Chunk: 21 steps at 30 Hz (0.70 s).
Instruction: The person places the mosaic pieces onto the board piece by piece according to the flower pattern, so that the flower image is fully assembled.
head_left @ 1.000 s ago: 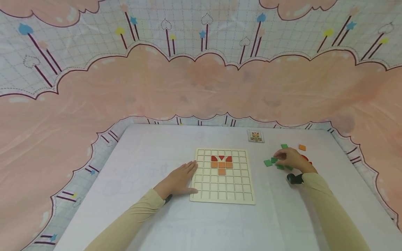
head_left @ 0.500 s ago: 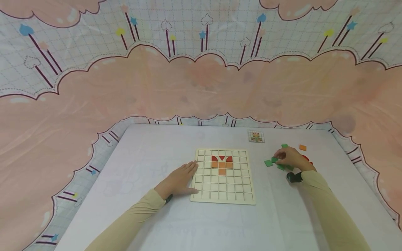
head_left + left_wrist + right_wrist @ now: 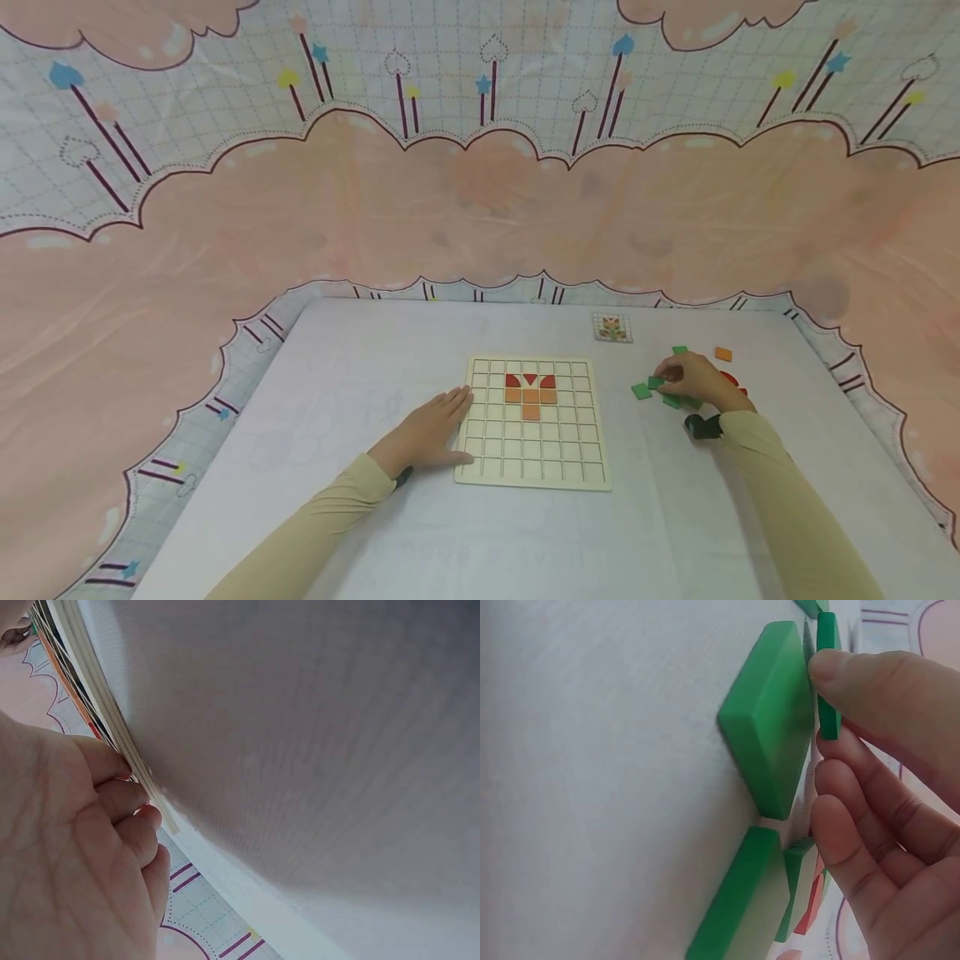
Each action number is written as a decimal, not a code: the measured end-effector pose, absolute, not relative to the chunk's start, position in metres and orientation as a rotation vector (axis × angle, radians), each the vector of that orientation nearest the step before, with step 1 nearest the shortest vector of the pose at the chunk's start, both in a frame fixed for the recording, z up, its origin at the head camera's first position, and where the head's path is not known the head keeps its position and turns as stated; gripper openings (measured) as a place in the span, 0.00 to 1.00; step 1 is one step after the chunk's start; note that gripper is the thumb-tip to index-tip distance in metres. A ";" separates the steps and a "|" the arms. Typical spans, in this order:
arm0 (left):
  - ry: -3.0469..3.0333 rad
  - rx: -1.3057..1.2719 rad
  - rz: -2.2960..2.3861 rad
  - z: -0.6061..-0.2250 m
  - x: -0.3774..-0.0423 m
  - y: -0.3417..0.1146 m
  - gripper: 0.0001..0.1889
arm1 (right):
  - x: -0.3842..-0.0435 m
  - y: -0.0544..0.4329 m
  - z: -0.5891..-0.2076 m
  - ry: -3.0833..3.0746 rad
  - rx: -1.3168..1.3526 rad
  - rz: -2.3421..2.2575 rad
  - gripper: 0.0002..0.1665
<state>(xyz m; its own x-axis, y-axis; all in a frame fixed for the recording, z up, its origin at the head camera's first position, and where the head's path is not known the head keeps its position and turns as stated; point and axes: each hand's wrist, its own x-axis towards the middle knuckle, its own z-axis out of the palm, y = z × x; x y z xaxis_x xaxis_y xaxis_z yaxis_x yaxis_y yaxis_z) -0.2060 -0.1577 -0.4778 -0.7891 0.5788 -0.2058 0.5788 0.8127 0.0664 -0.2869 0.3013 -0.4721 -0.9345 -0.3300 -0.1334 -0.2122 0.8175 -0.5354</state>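
My left hand (image 3: 431, 429) rests along the left edge of the cream grid board (image 3: 540, 458), fingers extended and touching its rim. In the left wrist view the fingertips (image 3: 142, 825) lie against the board's edge (image 3: 112, 727). Red and orange tiles (image 3: 530, 395) sit in the upper cells of the board. Over on the right, my right hand (image 3: 693, 379) pinches a green tile (image 3: 827, 675) between thumb and fingers, just above the table. Beneath and around it lie several more green tiles (image 3: 769, 720). Red pieces (image 3: 729, 377) are partly hidden behind that hand.
A small pattern card (image 3: 612, 327) lies behind the board to the right, printed with a coloured flower-like design on a grid. An orange tile (image 3: 723, 354) lies beyond the right hand. A patterned cloth (image 3: 480, 200) hangs behind the white table (image 3: 360, 350).
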 end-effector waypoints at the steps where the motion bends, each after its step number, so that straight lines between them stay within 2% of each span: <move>1: 2.781 0.901 0.003 -0.478 -0.206 -0.158 0.51 | -0.287 0.301 -0.472 2.787 -0.432 -0.783 0.12; 13: 2.781 0.894 -0.010 -0.478 -0.205 -0.157 0.51 | -0.283 0.289 -0.463 2.847 -0.496 -0.802 0.12; 21: 2.778 0.893 -0.004 -0.476 -0.206 -0.157 0.51 | -0.277 0.252 -0.461 2.786 -0.596 -0.946 0.11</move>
<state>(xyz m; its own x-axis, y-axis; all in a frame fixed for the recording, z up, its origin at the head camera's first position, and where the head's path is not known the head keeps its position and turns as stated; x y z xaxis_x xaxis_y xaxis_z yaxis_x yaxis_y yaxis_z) -0.2055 -0.1569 -0.4763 -0.7901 0.5752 -0.2119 0.5758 0.8150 0.0654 -0.2772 0.2523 -0.4612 -0.9118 -0.4107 -0.0047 -0.3228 0.7237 -0.6099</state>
